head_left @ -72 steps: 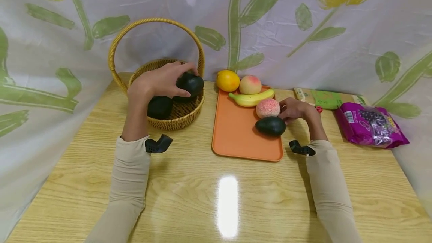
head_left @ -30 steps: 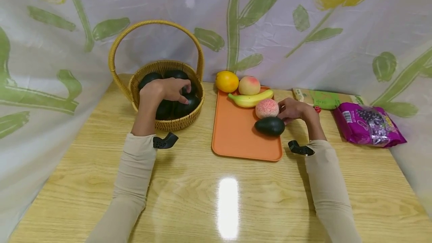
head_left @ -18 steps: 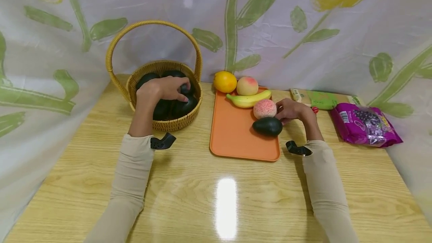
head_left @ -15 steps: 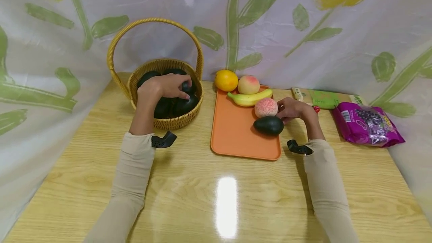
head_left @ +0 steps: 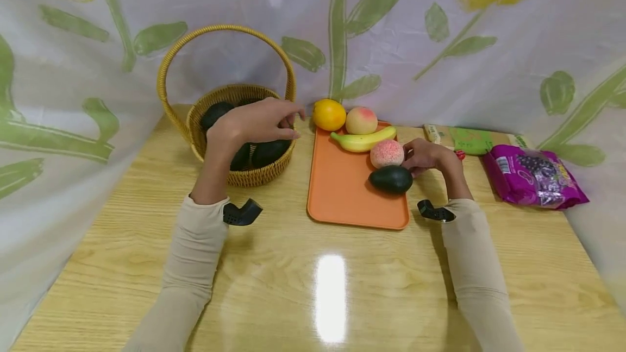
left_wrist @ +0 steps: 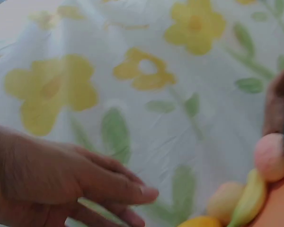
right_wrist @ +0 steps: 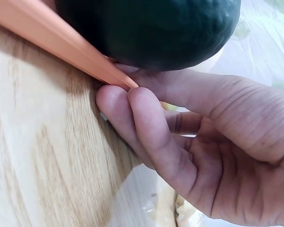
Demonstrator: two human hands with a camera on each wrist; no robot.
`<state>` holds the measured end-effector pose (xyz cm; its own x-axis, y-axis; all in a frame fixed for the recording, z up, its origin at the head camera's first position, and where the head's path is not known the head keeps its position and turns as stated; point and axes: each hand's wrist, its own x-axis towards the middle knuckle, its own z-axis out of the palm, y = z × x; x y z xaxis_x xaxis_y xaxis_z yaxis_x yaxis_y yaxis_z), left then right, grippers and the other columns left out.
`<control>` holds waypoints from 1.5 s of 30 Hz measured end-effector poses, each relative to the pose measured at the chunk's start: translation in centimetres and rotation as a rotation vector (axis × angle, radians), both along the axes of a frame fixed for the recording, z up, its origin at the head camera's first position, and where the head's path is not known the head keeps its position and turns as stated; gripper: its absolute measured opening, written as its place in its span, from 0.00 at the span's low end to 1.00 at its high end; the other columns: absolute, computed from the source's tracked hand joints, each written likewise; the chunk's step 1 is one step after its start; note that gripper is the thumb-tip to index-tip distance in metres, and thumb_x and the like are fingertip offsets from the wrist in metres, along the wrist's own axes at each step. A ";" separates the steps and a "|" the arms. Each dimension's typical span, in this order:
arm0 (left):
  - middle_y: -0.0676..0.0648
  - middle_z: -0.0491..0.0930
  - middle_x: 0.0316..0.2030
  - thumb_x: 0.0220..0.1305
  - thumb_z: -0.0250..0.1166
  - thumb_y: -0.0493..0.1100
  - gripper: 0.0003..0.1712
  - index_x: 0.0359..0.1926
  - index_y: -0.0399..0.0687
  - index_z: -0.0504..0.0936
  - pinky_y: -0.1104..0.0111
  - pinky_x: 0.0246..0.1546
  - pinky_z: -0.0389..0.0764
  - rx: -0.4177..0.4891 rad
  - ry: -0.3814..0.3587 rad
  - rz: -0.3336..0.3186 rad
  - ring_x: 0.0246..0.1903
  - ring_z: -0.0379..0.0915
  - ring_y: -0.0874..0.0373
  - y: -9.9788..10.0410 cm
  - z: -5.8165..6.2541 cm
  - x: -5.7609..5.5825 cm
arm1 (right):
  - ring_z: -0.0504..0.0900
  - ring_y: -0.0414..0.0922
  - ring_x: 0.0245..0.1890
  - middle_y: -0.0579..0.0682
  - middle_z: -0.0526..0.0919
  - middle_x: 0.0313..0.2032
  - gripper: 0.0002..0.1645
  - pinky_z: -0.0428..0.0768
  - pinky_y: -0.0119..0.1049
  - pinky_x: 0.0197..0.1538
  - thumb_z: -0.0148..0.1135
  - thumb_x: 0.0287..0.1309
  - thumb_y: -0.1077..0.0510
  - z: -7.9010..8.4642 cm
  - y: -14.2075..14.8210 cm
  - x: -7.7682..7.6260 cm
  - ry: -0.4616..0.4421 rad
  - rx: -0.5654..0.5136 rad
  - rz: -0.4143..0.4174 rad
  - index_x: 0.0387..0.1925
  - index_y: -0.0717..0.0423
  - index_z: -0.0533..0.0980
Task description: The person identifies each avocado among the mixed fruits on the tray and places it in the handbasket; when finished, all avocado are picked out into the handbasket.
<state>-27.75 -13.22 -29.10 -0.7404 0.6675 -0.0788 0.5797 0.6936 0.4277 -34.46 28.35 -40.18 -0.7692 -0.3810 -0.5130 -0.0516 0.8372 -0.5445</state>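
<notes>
My left hand hovers over the right side of a wicker basket, its fingers loosely bent and holding nothing. Several dark green avocados lie in the basket, partly hidden beneath that hand. The left wrist view also shows the left hand with nothing in its fingers. At the right edge of an orange tray, my right hand pinches the rim. In the right wrist view its thumb lies above the rim and its fingertips press from below, close under an avocado.
On the tray are a banana, a speckled pink peach and an avocado. A yellow-orange fruit and a paler peach sit at its back edge. A purple packet and a green-brown packet lie right.
My left hand set an avocado down in the basket, let go of it, then rose and shifted right toward the rim. The right hand has stayed at the tray edge.
</notes>
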 end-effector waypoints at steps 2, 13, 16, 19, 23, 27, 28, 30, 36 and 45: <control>0.41 0.82 0.56 0.76 0.64 0.42 0.19 0.63 0.44 0.76 0.53 0.61 0.81 0.020 0.021 -0.065 0.56 0.81 0.45 1.5 0.0 0.2 | 0.81 0.37 0.31 0.60 0.82 0.47 0.26 0.85 0.29 0.35 0.66 0.63 0.59 0.0 0.0 -0.1 0.004 0.003 -0.005 0.57 0.72 0.75; 0.45 0.77 0.59 0.78 0.62 0.46 0.21 0.66 0.47 0.76 0.61 0.62 0.78 0.066 0.126 -0.272 0.56 0.78 0.51 7.4 -1.4 0.4 | 0.80 0.39 0.34 0.64 0.81 0.51 0.27 0.83 0.28 0.35 0.66 0.63 0.59 0.0 -0.6 -0.9 0.055 0.020 0.014 0.59 0.71 0.74; 0.44 0.76 0.61 0.78 0.61 0.47 0.22 0.68 0.47 0.76 0.62 0.62 0.78 0.079 0.147 -0.307 0.55 0.76 0.50 8.5 -2.1 0.4 | 0.80 0.39 0.33 0.61 0.81 0.49 0.27 0.82 0.28 0.36 0.67 0.62 0.58 0.2 -0.7 -1.0 0.042 0.026 0.012 0.58 0.69 0.75; 0.43 0.75 0.64 0.78 0.62 0.45 0.24 0.70 0.47 0.75 0.62 0.65 0.78 0.081 0.172 -0.342 0.57 0.76 0.50 9.9 -3.0 0.4 | 0.80 0.39 0.33 0.58 0.81 0.46 0.27 0.82 0.29 0.36 0.67 0.63 0.57 0.3 -0.5 -0.9 0.028 0.035 0.015 0.58 0.69 0.75; 0.44 0.72 0.70 0.77 0.62 0.45 0.28 0.74 0.47 0.72 0.62 0.71 0.74 0.079 0.202 -0.406 0.67 0.73 0.50 12.3 -4.5 0.2 | 0.80 0.40 0.32 0.57 0.81 0.45 0.25 0.82 0.29 0.36 0.66 0.63 0.57 0.2 -0.2 -0.8 0.042 0.043 0.022 0.57 0.69 0.76; 0.44 0.67 0.76 0.78 0.61 0.45 0.30 0.76 0.49 0.69 0.62 0.78 0.66 0.070 0.204 -0.474 0.75 0.65 0.51 14.4 -6.4 0.0 | 0.79 0.43 0.36 0.56 0.81 0.44 0.21 0.79 0.30 0.39 0.64 0.65 0.58 0.1 -0.2 -0.9 0.070 0.066 0.053 0.54 0.67 0.78; 0.43 0.66 0.76 0.78 0.61 0.45 0.31 0.77 0.49 0.68 0.61 0.79 0.64 0.066 0.198 -0.487 0.76 0.63 0.50 14.8 -6.9 0.0 | 0.78 0.44 0.37 0.56 0.81 0.42 0.19 0.78 0.31 0.39 0.64 0.65 0.57 0.0 -0.3 -0.9 0.076 0.076 0.060 0.52 0.67 0.79; 0.43 0.63 0.78 0.78 0.62 0.45 0.33 0.79 0.50 0.66 0.61 0.81 0.61 0.051 0.183 -0.499 0.79 0.59 0.50 15.4 -7.7 -0.1 | 0.77 0.45 0.37 0.54 0.80 0.41 0.18 0.76 0.32 0.39 0.63 0.67 0.57 -0.1 -0.4 -0.9 0.084 0.096 0.072 0.51 0.66 0.79; 0.45 0.54 0.83 0.76 0.64 0.44 0.37 0.80 0.54 0.63 0.60 0.83 0.56 -0.044 0.189 -0.533 0.83 0.51 0.50 15.9 -9.3 -0.3 | 0.79 0.41 0.32 0.54 0.79 0.39 0.13 0.82 0.31 0.36 0.63 0.66 0.60 -0.1 -0.6 -0.3 0.022 0.044 0.009 0.47 0.67 0.76; 0.43 0.59 0.79 0.74 0.65 0.42 0.37 0.79 0.60 0.65 0.58 0.79 0.65 -0.101 0.220 -0.523 0.78 0.58 0.50 15.8 -9.9 -0.3 | 0.81 0.38 0.30 0.57 0.82 0.43 0.19 0.84 0.29 0.35 0.65 0.64 0.61 -0.3 -0.3 -0.3 0.014 -0.001 0.002 0.52 0.69 0.76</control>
<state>-28.02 2.60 -39.02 -0.3201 0.9464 -0.0430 0.9245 0.3219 0.2043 -34.76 28.02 -40.52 -0.7755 -0.3830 -0.5019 -0.0604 0.8363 -0.5449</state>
